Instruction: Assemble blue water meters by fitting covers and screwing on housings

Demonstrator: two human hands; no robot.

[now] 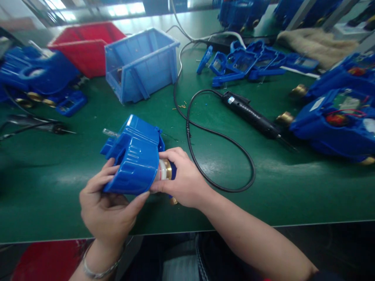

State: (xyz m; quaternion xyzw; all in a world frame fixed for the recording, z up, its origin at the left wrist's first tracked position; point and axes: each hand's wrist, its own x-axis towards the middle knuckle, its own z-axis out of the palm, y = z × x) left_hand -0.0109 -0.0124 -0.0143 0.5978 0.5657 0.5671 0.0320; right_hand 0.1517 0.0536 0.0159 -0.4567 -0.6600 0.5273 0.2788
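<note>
Near the front of the bench, a blue plastic housing is tilted on its side between my two hands. My left hand is wrapped round its lower left side, the thumb along the bottom edge. On the other side my right hand grips a round white part with a brass ring at the housing's open end. A clear rod sticks out of the housing's upper left. Below my right hand a small brass fitting shows. The inside of the housing is hidden from me.
A black electric screwdriver lies at right, its cable looping beside my right hand. Small screws are scattered behind the housing. A light blue bin and a red bin stand behind. Blue meter assemblies sit at right, blue frames at back.
</note>
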